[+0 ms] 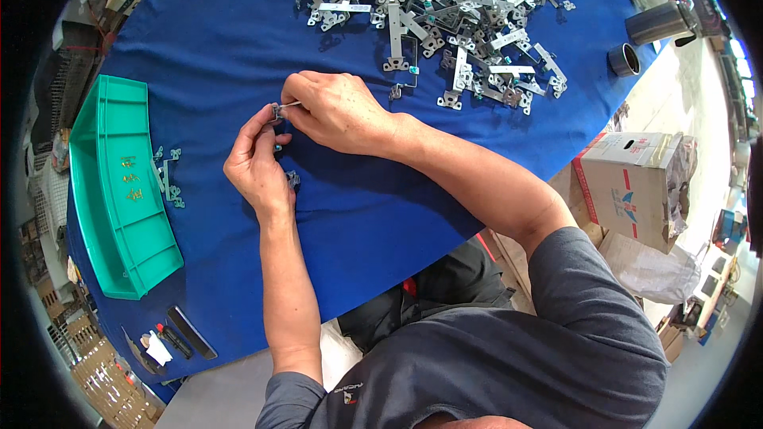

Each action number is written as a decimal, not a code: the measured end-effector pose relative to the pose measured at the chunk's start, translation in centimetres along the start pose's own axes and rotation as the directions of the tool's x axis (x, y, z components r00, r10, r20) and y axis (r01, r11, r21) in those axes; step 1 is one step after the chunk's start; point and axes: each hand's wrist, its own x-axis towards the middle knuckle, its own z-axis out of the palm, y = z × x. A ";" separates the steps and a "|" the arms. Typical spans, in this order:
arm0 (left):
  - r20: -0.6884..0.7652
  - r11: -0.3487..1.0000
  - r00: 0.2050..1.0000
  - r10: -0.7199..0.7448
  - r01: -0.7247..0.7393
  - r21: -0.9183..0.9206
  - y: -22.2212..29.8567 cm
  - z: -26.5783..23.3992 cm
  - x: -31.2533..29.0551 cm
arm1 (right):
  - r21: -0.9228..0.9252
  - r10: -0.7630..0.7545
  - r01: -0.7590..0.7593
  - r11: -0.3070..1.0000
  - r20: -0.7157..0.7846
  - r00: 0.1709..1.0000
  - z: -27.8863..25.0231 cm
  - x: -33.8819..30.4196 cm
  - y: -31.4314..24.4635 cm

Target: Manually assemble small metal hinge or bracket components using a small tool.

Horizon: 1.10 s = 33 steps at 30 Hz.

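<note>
The step in hand seems to be close two-handed work on one small metal bracket (276,112), held up over the blue-covered bench (373,226), apart from the heap of metal parts (461,24). The left hand (258,173) pinches it between thumb and fingers; the right hand (338,107) pinches a thin pale piece (292,103) — separate or attached, one cannot tell. The next move calls for a steady left pinch — and fine right-hand control
</note>
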 end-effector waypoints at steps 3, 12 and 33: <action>-0.001 1.000 1.000 0.004 -0.004 0.000 0.2 0.1 0.0 | -0.004 0.017 -0.017 1.000 0.011 1.000 -0.2 -0.1 -0.2; 0.002 1.000 1.000 0.019 -0.019 -0.012 0.1 0.1 0.0 | 0.010 0.026 -0.026 1.000 0.008 1.000 -0.1 0.0 -0.2; 0.006 0.996 0.998 0.060 -0.061 0.071 0.0 0.2 -0.2 | -0.070 0.010 -0.008 0.998 0.033 0.999 0.0 -0.1 0.2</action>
